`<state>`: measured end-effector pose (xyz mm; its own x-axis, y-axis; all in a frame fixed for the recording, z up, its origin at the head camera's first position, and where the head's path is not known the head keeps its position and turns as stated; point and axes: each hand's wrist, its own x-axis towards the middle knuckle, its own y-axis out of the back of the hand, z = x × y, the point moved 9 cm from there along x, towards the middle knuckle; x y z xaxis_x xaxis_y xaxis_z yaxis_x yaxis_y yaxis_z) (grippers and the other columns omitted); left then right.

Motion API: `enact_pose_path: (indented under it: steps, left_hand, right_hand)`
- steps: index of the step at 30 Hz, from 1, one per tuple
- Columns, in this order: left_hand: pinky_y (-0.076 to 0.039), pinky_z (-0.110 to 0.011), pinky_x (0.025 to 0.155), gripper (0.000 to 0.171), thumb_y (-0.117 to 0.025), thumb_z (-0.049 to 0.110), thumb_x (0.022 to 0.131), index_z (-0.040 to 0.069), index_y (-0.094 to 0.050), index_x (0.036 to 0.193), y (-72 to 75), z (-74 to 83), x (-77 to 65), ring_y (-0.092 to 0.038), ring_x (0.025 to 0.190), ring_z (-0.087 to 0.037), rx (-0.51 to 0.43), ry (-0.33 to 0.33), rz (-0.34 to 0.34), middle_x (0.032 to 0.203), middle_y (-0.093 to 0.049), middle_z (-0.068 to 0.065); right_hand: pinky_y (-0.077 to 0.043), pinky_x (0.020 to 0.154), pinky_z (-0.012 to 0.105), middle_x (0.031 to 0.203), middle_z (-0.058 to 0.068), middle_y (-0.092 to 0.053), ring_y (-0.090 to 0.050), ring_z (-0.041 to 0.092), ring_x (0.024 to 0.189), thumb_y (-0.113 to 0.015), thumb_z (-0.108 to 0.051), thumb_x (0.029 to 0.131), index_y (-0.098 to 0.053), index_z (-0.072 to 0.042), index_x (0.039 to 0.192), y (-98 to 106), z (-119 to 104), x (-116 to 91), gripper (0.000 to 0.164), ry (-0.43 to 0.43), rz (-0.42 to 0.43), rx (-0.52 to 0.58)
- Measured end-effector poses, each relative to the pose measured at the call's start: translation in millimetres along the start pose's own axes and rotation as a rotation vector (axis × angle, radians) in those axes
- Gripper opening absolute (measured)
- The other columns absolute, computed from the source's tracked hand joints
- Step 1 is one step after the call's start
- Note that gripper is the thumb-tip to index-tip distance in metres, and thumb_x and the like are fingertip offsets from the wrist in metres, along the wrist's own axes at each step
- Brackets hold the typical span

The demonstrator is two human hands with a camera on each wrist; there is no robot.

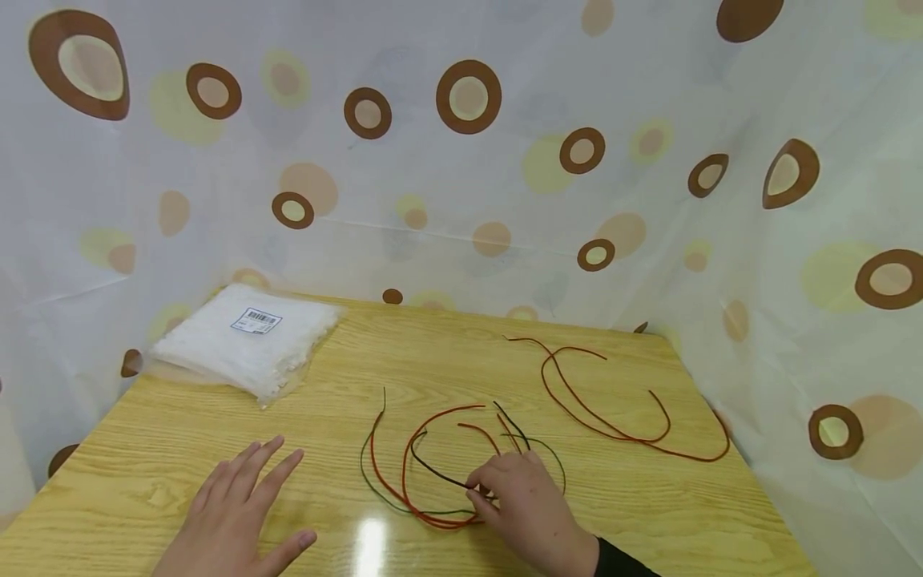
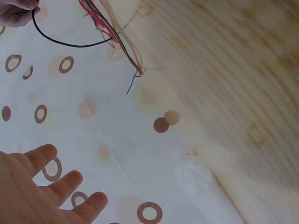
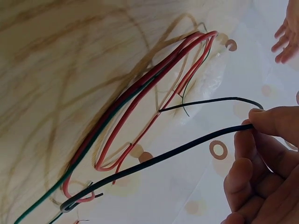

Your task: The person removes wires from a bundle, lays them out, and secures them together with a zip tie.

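- Black wire (image 1: 438, 476): one, smooth-coated and curved, at the near centre of the table (image 1: 404, 344), its middle pinched in the right hand.
- Left hand (image 1: 234, 513): one, fingers extended and spread, gripping nothing, left of the wires.
- Bag (image 1: 209, 336): one, clear plastic round lumpy white contents, roughly rectangular with a crinkled edge; one barcode label (image 1: 256, 320) on top.
- Red wires (image 1: 440, 525), near group: at least two, looped and overlapping; exact count cannot be told.
- Green wire (image 3: 41, 201): at least one, thin, curving among the near red ones.
- Right hand (image 1: 530, 505): one, thumb and fingertips closed on the black wire; black sleeve (image 1: 622, 559) at the wrist.
- Far red pair (image 1: 630, 439): two wires, slender, bent into crossing curves at right.
- Surroundings: wood-grain tabletop; creased white sheeting (image 1: 411, 172) behind, printed with rings and discs.
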<state>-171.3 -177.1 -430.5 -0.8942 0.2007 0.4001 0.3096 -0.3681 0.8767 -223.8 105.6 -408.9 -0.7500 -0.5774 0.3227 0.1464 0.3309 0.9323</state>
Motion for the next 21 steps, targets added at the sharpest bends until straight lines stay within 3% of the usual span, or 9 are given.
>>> enact_pose_path:
  steps: [9, 21]
  left_hand:
    - [-0.028, -0.062, 0.109, 0.080, -0.071, 0.060, 0.082, 0.019, -0.046, 0.146, 0.1, 0.2, 0.8, -0.038, 0.133, -0.040, 0.005, -0.003, -0.002, 0.150, -0.040, -0.009]
    - [-0.032, -0.061, 0.104, 0.080, -0.071, 0.060, 0.082, 0.021, -0.045, 0.146, 1.8, -0.8, 1.8, -0.039, 0.133, -0.039, 0.002, 0.007, -0.009, 0.149, -0.041, -0.009]
  right_hand:
    - [-0.037, 0.070, 0.024, 0.082, -0.017, -0.063, -0.056, 0.002, 0.077, -0.077, -0.023, 0.087, -0.072, -0.024, 0.087, -8, -12, -2, 0.005, 0.083, 0.022, 0.010]
    - [-0.026, 0.066, 0.021, 0.084, -0.017, -0.063, -0.054, 0.000, 0.075, -0.072, -0.025, 0.093, -0.074, -0.023, 0.090, -22, -17, -2, 0.004, 0.094, -0.092, 0.014]
